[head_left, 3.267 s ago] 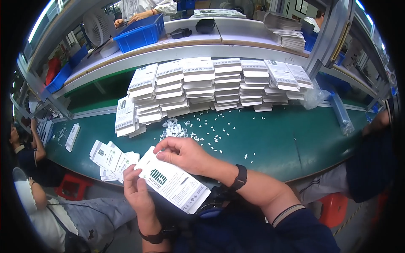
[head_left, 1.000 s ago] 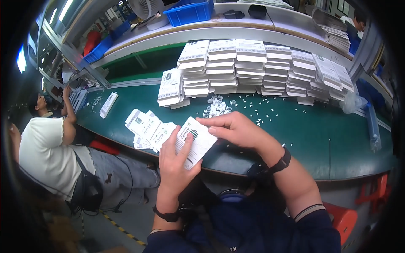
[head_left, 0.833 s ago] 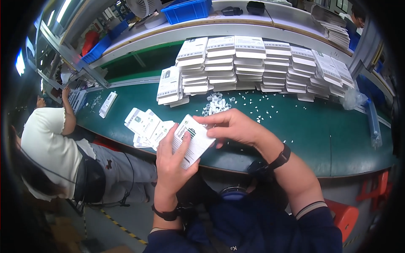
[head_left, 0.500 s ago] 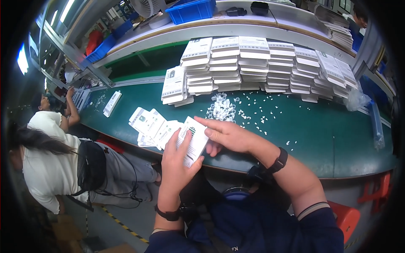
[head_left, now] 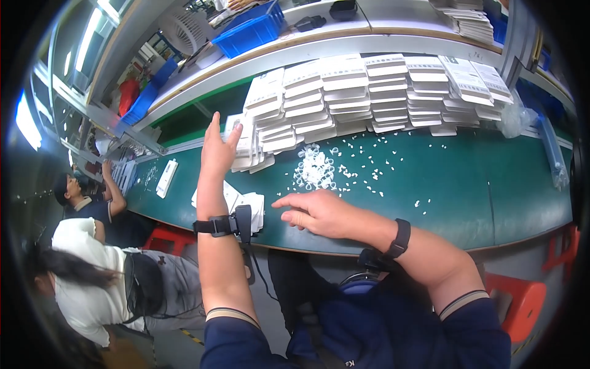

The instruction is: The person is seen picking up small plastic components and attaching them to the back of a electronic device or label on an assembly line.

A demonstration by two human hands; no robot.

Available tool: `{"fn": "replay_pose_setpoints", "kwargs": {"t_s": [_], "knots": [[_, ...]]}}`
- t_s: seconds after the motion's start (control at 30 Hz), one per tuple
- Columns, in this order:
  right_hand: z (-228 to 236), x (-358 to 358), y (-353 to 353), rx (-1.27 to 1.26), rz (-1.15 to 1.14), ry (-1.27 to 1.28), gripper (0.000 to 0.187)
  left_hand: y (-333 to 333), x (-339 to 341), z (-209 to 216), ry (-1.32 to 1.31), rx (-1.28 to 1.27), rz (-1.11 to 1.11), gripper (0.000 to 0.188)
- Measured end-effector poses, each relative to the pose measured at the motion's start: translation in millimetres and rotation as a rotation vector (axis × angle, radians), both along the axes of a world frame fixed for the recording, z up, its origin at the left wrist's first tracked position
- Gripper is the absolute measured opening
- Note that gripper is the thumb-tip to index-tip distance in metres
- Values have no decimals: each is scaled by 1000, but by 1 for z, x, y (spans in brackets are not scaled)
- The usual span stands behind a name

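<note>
My left hand reaches forward to the leftmost stack of flat white boxes. Its fingers are stretched out and its thumb stands apart, close over the top box; whether it touches that box I cannot tell. Over the near part of the green table hovers my right hand, fingers loosely extended and nothing in them. Several flat white printed cartons lie between my hands, partly hidden behind my left forearm. Beyond the right hand is a heap of small translucent white rings, with tiny white pieces scattered to its right.
Rows of stacked white boxes line the table's back. A blue bin and a fan stand on the shelf above. One white box lies farther left. Two people are at the left; a red stool is at the right.
The white printed box that both hands held is out of them. My left hand has moved forward to the leftmost stack, while the right stayed near the table's front. The view has shifted.
</note>
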State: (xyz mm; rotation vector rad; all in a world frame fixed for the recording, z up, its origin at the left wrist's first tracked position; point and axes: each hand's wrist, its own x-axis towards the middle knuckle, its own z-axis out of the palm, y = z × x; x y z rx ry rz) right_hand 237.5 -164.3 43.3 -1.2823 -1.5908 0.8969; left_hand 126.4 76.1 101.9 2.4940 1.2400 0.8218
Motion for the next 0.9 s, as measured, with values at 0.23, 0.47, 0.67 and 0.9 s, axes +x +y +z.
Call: {"fn": "replay_pose_setpoints", "kwargs": {"t_s": [0.23, 0.47, 0.67, 0.9], "knots": [[-4, 2, 0, 222, -99, -93, 31, -31, -61, -21, 44, 50, -103, 57], [-9, -3, 2, 196, -57, -170, 26, -73, -143, -70, 233, -7, -53, 57], [-14, -4, 3, 171, -39, -244, 24, -120, -164, -86, 240, 111, -113, 69], [-16, -5, 3, 201, -22, -263, 22, -143, -148, -97, 165, 300, -92, 51]]}}
